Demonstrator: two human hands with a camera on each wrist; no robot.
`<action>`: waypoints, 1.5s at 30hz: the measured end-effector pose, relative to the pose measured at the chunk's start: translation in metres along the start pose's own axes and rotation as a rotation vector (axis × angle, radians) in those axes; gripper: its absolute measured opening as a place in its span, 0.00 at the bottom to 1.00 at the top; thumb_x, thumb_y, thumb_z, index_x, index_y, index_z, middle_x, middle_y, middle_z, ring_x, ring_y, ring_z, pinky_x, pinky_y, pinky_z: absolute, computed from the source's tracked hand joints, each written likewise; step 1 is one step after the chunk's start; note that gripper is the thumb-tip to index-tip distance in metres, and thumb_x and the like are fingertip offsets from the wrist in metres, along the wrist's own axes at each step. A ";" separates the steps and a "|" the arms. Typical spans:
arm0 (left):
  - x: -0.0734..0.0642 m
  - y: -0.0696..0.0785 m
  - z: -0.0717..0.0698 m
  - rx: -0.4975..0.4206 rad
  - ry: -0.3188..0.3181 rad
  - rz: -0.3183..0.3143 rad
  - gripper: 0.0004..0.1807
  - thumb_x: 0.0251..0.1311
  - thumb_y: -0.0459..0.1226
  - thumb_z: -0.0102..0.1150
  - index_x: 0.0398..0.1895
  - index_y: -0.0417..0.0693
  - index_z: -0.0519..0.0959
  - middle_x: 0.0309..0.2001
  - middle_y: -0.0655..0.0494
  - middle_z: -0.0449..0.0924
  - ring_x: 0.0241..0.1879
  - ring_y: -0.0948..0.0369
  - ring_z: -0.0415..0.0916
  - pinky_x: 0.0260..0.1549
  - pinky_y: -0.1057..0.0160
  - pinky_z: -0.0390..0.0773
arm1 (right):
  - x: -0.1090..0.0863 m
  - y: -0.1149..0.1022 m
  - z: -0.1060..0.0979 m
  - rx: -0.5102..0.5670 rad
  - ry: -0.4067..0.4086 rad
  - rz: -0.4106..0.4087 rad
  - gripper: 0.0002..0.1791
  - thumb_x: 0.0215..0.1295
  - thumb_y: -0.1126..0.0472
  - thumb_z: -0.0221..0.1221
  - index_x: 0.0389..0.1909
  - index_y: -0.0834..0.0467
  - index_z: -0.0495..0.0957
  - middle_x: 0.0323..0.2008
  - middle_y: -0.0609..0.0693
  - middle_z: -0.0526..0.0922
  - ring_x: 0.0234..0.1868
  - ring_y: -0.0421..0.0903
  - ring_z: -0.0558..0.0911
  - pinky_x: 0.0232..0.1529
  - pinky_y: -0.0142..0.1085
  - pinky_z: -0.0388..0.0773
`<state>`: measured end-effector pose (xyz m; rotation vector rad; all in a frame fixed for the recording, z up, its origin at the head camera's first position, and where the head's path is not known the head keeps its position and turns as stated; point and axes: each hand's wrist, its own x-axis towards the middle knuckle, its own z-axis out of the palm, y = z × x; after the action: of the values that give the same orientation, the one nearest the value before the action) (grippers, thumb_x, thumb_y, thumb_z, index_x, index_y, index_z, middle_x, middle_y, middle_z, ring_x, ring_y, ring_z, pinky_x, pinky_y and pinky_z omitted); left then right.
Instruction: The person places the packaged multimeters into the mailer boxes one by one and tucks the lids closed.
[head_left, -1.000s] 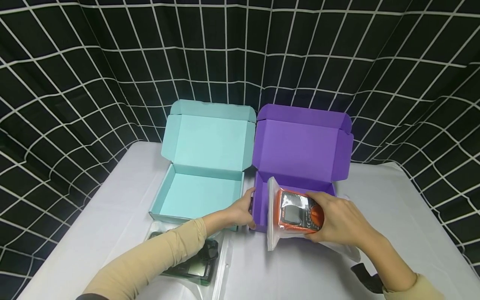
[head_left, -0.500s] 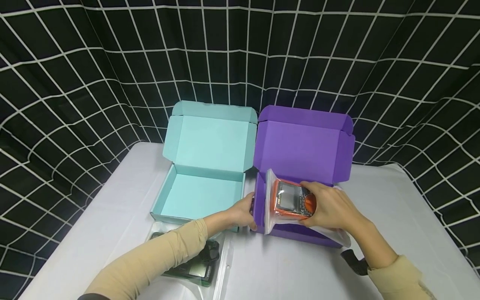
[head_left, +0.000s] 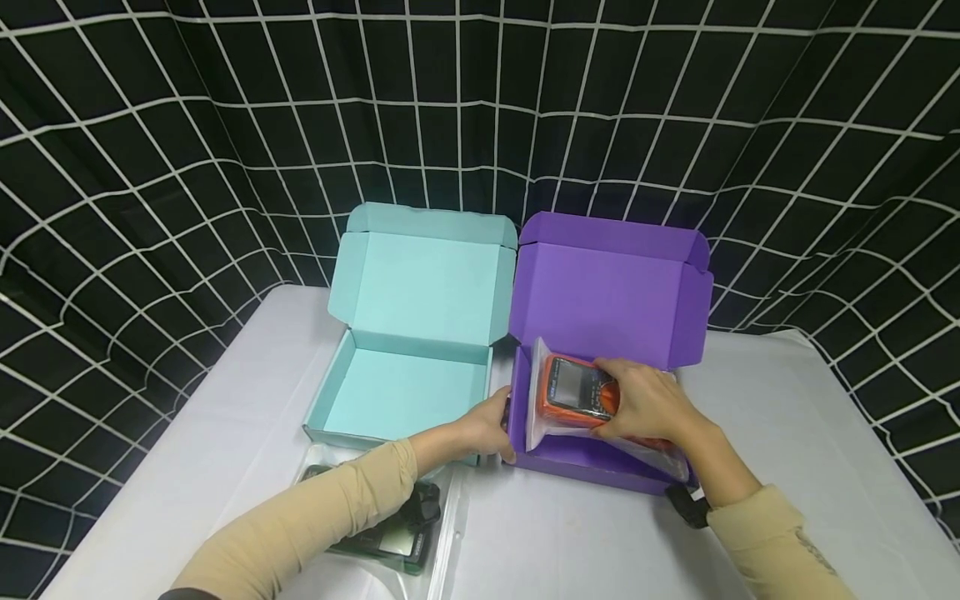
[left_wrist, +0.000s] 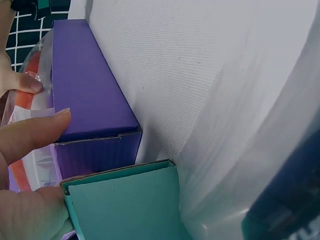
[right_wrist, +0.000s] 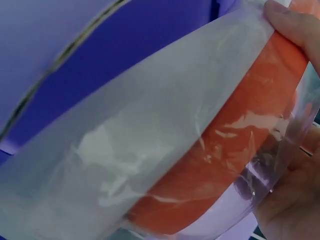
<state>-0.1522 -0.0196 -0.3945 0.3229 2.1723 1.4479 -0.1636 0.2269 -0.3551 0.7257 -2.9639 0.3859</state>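
Note:
In the head view my right hand (head_left: 648, 404) grips an orange digital multimeter (head_left: 551, 400) sealed in a clear plastic bag. It is within the walls of the open purple box (head_left: 600, 300), its screen facing up and tilted. In the right wrist view the bag's white edge (right_wrist: 135, 135) spreads along the orange side, with the thumb pressed on top. My left hand (head_left: 486, 427) holds the purple box at its left front corner. A digit (left_wrist: 35, 132) lies over the box's edge in the left wrist view. The fingers behind the wall are hidden.
Left of the purple box stands an open teal box (head_left: 405, 387), nothing inside it. In front lies a bagged green-and-black device (head_left: 397, 533) with a display, partly under my left sleeve (head_left: 315, 525). A black cloth with white grid lines (head_left: 465, 100) hangs behind the white table.
My right hand has lowered the bagged multimeter and carried it left and away from me, into the purple box. The left hand has stayed at the box's corner.

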 end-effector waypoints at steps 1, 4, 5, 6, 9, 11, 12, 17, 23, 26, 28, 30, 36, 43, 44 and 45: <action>0.000 0.000 0.000 -0.006 0.001 0.001 0.54 0.31 0.12 0.64 0.70 0.34 0.55 0.63 0.35 0.69 0.61 0.41 0.69 0.61 0.48 0.69 | 0.001 0.001 0.001 0.006 -0.006 0.002 0.53 0.27 0.44 0.78 0.57 0.70 0.73 0.48 0.62 0.82 0.42 0.55 0.82 0.37 0.51 0.80; 0.000 0.000 0.000 -0.005 0.007 0.004 0.55 0.30 0.11 0.64 0.70 0.34 0.55 0.63 0.35 0.69 0.60 0.41 0.70 0.61 0.48 0.69 | 0.004 0.004 0.004 0.019 -0.016 0.007 0.53 0.27 0.45 0.78 0.57 0.70 0.74 0.47 0.61 0.83 0.40 0.53 0.81 0.36 0.50 0.80; 0.000 0.000 0.000 -0.001 0.008 0.004 0.55 0.30 0.12 0.64 0.70 0.34 0.55 0.63 0.35 0.69 0.60 0.41 0.70 0.61 0.47 0.69 | 0.005 0.005 0.004 0.023 -0.018 0.009 0.53 0.27 0.45 0.78 0.57 0.70 0.74 0.47 0.61 0.83 0.40 0.52 0.81 0.36 0.49 0.80; 0.000 0.000 0.000 0.000 0.009 0.002 0.55 0.30 0.12 0.64 0.70 0.34 0.55 0.63 0.35 0.69 0.60 0.41 0.70 0.61 0.47 0.69 | 0.006 0.005 0.005 0.026 -0.022 0.011 0.53 0.28 0.45 0.78 0.57 0.70 0.73 0.47 0.61 0.83 0.39 0.52 0.81 0.36 0.49 0.80; -0.001 0.000 0.000 0.002 0.010 -0.003 0.55 0.30 0.12 0.64 0.70 0.33 0.55 0.63 0.34 0.69 0.60 0.41 0.70 0.62 0.47 0.68 | 0.008 0.008 0.007 0.037 -0.033 0.022 0.53 0.28 0.46 0.78 0.57 0.70 0.73 0.47 0.62 0.82 0.39 0.52 0.80 0.35 0.49 0.79; -0.001 0.000 0.000 0.002 0.009 -0.003 0.54 0.30 0.12 0.64 0.70 0.33 0.55 0.62 0.34 0.69 0.61 0.41 0.69 0.62 0.47 0.68 | 0.009 0.009 0.009 0.045 -0.043 0.027 0.53 0.28 0.46 0.79 0.58 0.71 0.73 0.47 0.62 0.82 0.40 0.53 0.80 0.35 0.49 0.79; -0.001 0.000 0.000 0.001 0.008 -0.004 0.55 0.31 0.12 0.64 0.70 0.33 0.55 0.63 0.34 0.69 0.61 0.41 0.69 0.62 0.47 0.67 | 0.009 0.010 0.010 0.047 -0.050 0.029 0.53 0.28 0.46 0.79 0.58 0.71 0.73 0.47 0.62 0.82 0.40 0.52 0.80 0.35 0.49 0.79; -0.001 0.001 0.001 -0.001 0.012 -0.003 0.55 0.31 0.12 0.65 0.71 0.33 0.54 0.63 0.34 0.68 0.61 0.41 0.68 0.63 0.48 0.67 | 0.010 0.012 0.017 0.054 -0.079 0.039 0.53 0.29 0.46 0.79 0.58 0.70 0.72 0.47 0.61 0.82 0.39 0.51 0.79 0.34 0.47 0.78; -0.001 0.002 0.001 -0.003 0.020 -0.011 0.54 0.31 0.12 0.65 0.70 0.33 0.55 0.63 0.35 0.69 0.60 0.41 0.70 0.61 0.47 0.69 | 0.010 0.013 0.025 0.053 -0.097 0.048 0.54 0.29 0.46 0.79 0.59 0.69 0.72 0.48 0.60 0.82 0.38 0.49 0.79 0.32 0.50 0.76; -0.001 0.002 0.001 -0.003 0.020 -0.013 0.54 0.31 0.12 0.65 0.70 0.33 0.55 0.63 0.35 0.68 0.60 0.41 0.69 0.61 0.47 0.69 | 0.010 0.012 0.029 0.055 -0.106 0.056 0.54 0.29 0.46 0.79 0.59 0.69 0.72 0.47 0.60 0.82 0.38 0.49 0.78 0.32 0.50 0.76; -0.001 0.002 0.001 -0.001 0.020 -0.013 0.54 0.31 0.12 0.65 0.70 0.33 0.55 0.64 0.35 0.68 0.61 0.41 0.69 0.62 0.48 0.68 | 0.010 0.012 0.032 0.059 -0.112 0.060 0.53 0.29 0.46 0.79 0.59 0.69 0.72 0.47 0.59 0.82 0.38 0.49 0.78 0.32 0.50 0.75; -0.002 0.002 0.001 0.003 0.021 -0.013 0.55 0.32 0.12 0.65 0.71 0.33 0.54 0.64 0.35 0.67 0.62 0.41 0.68 0.63 0.48 0.67 | 0.011 0.012 0.034 0.056 -0.120 0.065 0.53 0.29 0.46 0.79 0.59 0.69 0.72 0.47 0.59 0.82 0.38 0.49 0.78 0.32 0.49 0.74; 0.000 0.001 0.002 0.005 0.018 -0.019 0.56 0.32 0.13 0.65 0.72 0.33 0.52 0.66 0.35 0.66 0.63 0.41 0.66 0.64 0.48 0.65 | 0.010 0.013 0.040 0.060 -0.148 0.086 0.54 0.29 0.46 0.80 0.60 0.69 0.72 0.50 0.60 0.81 0.40 0.52 0.79 0.34 0.53 0.74; 0.000 0.000 0.002 0.002 0.021 -0.027 0.56 0.32 0.13 0.65 0.72 0.33 0.52 0.67 0.35 0.64 0.64 0.41 0.65 0.65 0.48 0.64 | 0.013 0.016 0.042 0.081 -0.166 0.068 0.55 0.29 0.47 0.80 0.60 0.71 0.71 0.51 0.63 0.81 0.42 0.53 0.79 0.37 0.54 0.77; 0.000 0.000 0.002 0.003 0.021 -0.027 0.56 0.32 0.13 0.65 0.72 0.33 0.51 0.67 0.35 0.64 0.64 0.41 0.65 0.64 0.48 0.64 | 0.014 0.016 0.042 0.083 -0.168 0.065 0.55 0.29 0.47 0.80 0.59 0.71 0.71 0.51 0.63 0.80 0.42 0.54 0.79 0.37 0.54 0.78; 0.000 0.000 0.002 0.003 0.020 -0.027 0.57 0.32 0.13 0.65 0.73 0.33 0.51 0.67 0.35 0.64 0.64 0.41 0.65 0.64 0.48 0.65 | 0.014 0.016 0.042 0.084 -0.171 0.065 0.55 0.29 0.47 0.80 0.59 0.71 0.71 0.51 0.63 0.81 0.43 0.54 0.79 0.37 0.54 0.78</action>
<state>-0.1509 -0.0176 -0.3951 0.2798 2.1869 1.4386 -0.1835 0.2237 -0.3975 0.7063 -3.1553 0.4784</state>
